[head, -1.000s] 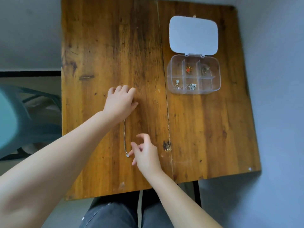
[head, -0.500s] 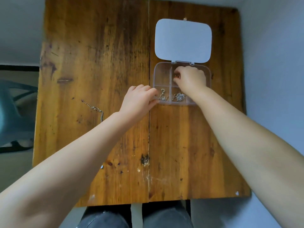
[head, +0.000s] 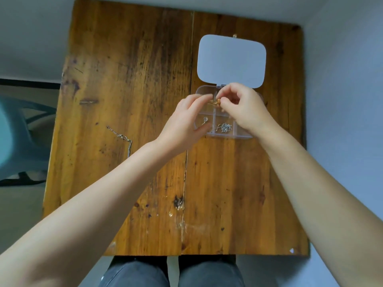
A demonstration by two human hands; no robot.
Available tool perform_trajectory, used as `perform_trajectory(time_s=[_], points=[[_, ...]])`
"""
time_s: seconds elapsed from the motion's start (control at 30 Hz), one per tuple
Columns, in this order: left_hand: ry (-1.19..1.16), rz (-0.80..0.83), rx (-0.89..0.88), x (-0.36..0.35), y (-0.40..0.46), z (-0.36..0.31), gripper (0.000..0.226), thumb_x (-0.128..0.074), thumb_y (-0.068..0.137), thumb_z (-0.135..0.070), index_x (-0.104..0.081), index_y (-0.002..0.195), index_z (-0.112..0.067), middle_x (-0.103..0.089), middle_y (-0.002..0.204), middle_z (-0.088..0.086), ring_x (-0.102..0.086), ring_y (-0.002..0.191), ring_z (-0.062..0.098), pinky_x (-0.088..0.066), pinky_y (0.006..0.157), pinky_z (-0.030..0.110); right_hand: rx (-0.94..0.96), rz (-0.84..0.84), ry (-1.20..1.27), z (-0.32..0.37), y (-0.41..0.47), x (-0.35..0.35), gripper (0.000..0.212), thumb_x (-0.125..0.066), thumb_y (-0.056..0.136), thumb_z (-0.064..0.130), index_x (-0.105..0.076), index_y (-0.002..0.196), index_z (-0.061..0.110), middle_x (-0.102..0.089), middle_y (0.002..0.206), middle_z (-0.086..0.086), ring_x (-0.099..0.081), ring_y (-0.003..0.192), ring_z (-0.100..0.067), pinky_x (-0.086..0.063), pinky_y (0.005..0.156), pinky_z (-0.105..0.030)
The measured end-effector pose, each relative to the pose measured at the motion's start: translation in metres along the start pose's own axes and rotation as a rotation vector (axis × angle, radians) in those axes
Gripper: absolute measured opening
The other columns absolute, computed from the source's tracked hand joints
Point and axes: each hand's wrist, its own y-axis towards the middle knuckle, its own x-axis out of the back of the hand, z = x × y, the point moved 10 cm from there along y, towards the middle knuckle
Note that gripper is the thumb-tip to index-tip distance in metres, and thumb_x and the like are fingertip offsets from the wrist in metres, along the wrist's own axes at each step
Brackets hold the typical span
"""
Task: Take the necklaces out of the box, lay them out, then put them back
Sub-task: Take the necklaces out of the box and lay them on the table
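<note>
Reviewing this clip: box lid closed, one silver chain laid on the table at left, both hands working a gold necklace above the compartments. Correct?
Not quite: the head view shows the lid open, folded back behind the box. The rest stands: silver chain on the table, left hand and right hand on the gold necklace.

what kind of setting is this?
Likely a plain room at home or a simple workspace, hard to say which: a worn wooden table set against bare pale walls, and a teal plastic chair beside it.
</note>
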Motion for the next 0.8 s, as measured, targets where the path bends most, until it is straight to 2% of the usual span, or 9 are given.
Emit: perform_trajectory(time_s=[0.07,0.13,0.23,0.3,0.37,0.5,0.6,0.67,0.8], points=[[-0.196,0.096,0.033,0.002,0.005,-0.014,0.044,-0.061,0.088,-0.019,-0.047,0.13,-0.018,-0.045,0.139,0.001,-0.041,0.127,0.007,-0.036,0.1,0.016,-0.008,0.055,0.219,0.014,-0.021,-0.004,0.01,-0.053,0.092,0.015,-0.06,0.094,0.022,-0.065,0.084,-0.001,-0.064,0.073,-0.014,-0.054,0.057,-0.021],[-0.255,0.201,0.084,0.007,0.001,-0.015,0.02,-0.06,0.09,-0.026,-0.06,0.108,-0.018,-0.063,0.111,-0.006,-0.055,0.097,-0.006,-0.045,0.078,0.011,-0.075,0.067,0.416,0.016,-0.038,-0.009,0.011,-0.057,0.092,0.013,-0.061,0.093,0.024,-0.064,0.084,0.001,-0.065,0.074,-0.011,-0.054,0.059,-0.02],[-0.253,0.274,0.139,0.03,-0.018,0.006,0.028,-0.053,0.092,-0.035,-0.069,0.081,-0.016,-0.069,0.077,0.001,-0.055,0.061,0.003,-0.045,0.058,0.022,-0.202,0.021,0.748,0.01,-0.063,-0.023,0.012,-0.061,0.088,0.009,-0.064,0.089,0.021,-0.062,0.08,0.001,-0.062,0.071,-0.009,-0.052,0.058,-0.022],[-0.295,0.31,0.17,0.047,-0.034,0.024,0.036,-0.049,0.094,-0.039,-0.067,0.072,-0.017,-0.069,0.071,-0.001,-0.052,0.056,0.008,-0.043,0.057,0.019,-0.283,-0.014,0.974,0.003,-0.083,-0.045,0.016,-0.06,0.088,0.005,-0.066,0.084,0.02,-0.06,0.074,0.001,-0.06,0.068,-0.01,-0.052,0.057,-0.023],[-0.32,0.396,0.214,0.052,-0.051,0.039,0.039,-0.047,0.095,-0.04,-0.061,0.07,-0.014,-0.064,0.063,-0.002,-0.047,0.056,0.014,-0.04,0.059,0.029,-0.364,-0.02,1.077,0.002,-0.101,-0.08,0.017,-0.058,0.09,0.005,-0.066,0.087,0.019,-0.06,0.076,0.0,-0.06,0.072,-0.012,-0.054,0.058,-0.025],[-0.393,0.652,0.229,0.036,-0.077,0.039,0.032,-0.046,0.096,-0.035,-0.061,0.078,-0.012,-0.048,0.051,-0.007,-0.042,0.049,0.009,-0.041,0.054,0.025,-0.439,-0.037,0.879,0.008,-0.12,-0.14,0.025,-0.049,0.098,0.021,-0.057,0.118,0.033,-0.059,0.116,0.004,-0.059,0.107,-0.013,-0.057,0.079,-0.031],[-0.513,0.773,0.27,0.035,-0.092,0.039,0.029,-0.045,0.097,-0.031,-0.062,0.085,-0.012,-0.039,0.053,-0.005,-0.034,0.046,0.009,-0.038,0.046,0.018,-0.288,-0.041,0.79,0.036,-0.119,-0.152,0.04,-0.041,0.1,0.019,-0.048,0.126,0.049,-0.051,0.126,0.026,-0.052,0.119,-0.002,-0.051,0.095,-0.028],[-0.59,0.804,0.306,0.039,-0.098,0.042,0.029,-0.044,0.098,-0.027,-0.062,0.082,-0.011,-0.037,0.052,-0.004,-0.031,0.045,0.01,-0.036,0.045,0.017,-0.172,-0.02,0.668,0.054,-0.119,-0.153,0.041,-0.044,0.099,0.013,-0.05,0.121,0.047,-0.06,0.117,0.027,-0.057,0.114,0.0,-0.051,0.093,-0.024],[-0.585,0.856,0.295,0.044,-0.105,0.053,0.03,-0.046,0.096,-0.03,-0.059,0.074,-0.014,-0.039,0.049,-0.008,-0.033,0.044,0.008,-0.04,0.047,0.019,-0.126,-0.123,0.567,0.062,-0.126,-0.143,0.021,-0.051,0.095,0.01,-0.065,0.103,0.024,-0.07,0.089,0.008,-0.067,0.078,-0.005,-0.052,0.068,-0.019]])
